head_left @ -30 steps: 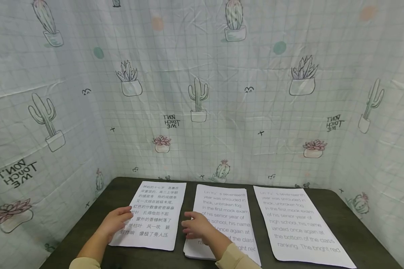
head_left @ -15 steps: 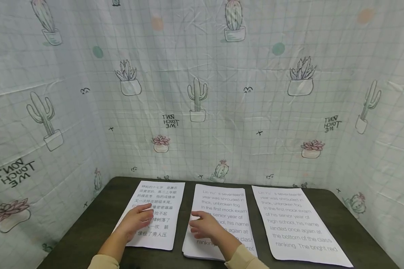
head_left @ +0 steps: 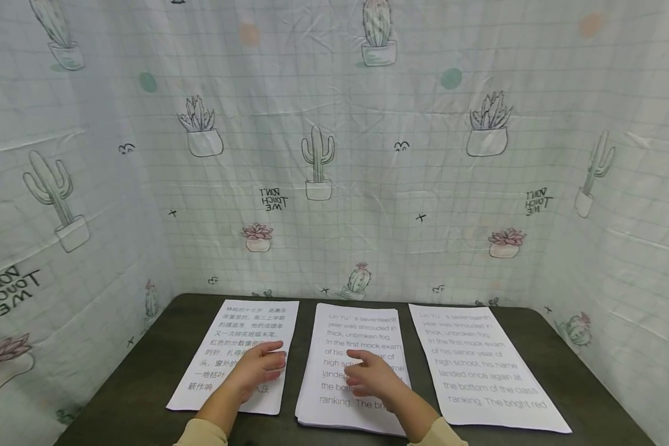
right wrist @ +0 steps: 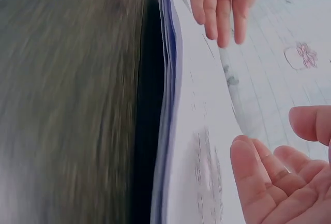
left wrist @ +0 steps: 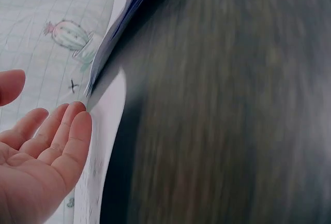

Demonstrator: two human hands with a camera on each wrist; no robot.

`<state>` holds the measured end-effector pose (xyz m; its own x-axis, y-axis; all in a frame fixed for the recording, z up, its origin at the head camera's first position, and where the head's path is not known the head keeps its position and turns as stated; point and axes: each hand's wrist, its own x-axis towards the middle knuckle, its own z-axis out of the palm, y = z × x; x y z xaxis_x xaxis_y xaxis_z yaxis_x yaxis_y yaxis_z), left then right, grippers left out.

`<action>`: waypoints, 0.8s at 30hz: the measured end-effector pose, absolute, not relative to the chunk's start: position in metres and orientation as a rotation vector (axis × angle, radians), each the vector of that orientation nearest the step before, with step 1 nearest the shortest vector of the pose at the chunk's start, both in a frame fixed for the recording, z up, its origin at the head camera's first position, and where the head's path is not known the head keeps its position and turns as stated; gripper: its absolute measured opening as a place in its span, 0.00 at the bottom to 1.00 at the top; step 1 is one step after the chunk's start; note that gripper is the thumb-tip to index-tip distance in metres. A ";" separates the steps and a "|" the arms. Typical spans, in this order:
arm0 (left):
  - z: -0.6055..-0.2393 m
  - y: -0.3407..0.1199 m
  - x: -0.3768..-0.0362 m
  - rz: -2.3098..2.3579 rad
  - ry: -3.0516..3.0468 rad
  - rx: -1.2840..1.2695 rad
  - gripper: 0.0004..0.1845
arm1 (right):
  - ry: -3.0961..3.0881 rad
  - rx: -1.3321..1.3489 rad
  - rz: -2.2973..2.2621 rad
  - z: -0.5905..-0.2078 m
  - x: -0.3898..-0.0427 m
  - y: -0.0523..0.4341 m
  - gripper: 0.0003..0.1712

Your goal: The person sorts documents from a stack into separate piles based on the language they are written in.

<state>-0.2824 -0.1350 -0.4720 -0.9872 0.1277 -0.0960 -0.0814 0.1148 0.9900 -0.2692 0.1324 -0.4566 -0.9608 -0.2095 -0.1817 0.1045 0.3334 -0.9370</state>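
My left hand (head_left: 256, 370) hovers over the right part of a sheet printed with Chinese text (head_left: 251, 322). Its palm turns inward, fingers loosely extended and thumb apart; nothing is in it. Over the middle stack of English-printed paper (head_left: 340, 409) is my right hand (head_left: 375, 376), empty too, its fingers slightly bent. Both hands cover some of the printed lines. In the left wrist view the open palm of the left hand (left wrist: 46, 167) shows. The right wrist view has the right hand (right wrist: 289, 182) low and the left hand (right wrist: 222, 1) at the top.
To the right lies another sheet with English text (head_left: 482, 371). All the paper rests in a row on a dark wood table (head_left: 139, 371). A pale curtain (head_left: 357, 204) printed with cacti hangs behind the table and along both sides.
Both hands have moved to the right, the left one from the left edge of the Chinese sheet across it, the right one further over the middle stack. The papers lie as before.
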 end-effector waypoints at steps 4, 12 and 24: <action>-0.471 -0.126 -0.283 1.987 2.187 0.096 0.30 | 2.375 -0.049 -1.669 -0.455 -0.267 0.151 0.33; -0.471 -0.112 -0.287 1.965 2.166 0.165 0.32 | 2.515 0.135 -1.649 -0.456 -0.264 0.191 0.31; -0.474 -0.098 -0.289 1.901 2.271 0.111 0.30 | 2.638 0.198 -1.576 -0.460 -0.256 0.225 0.30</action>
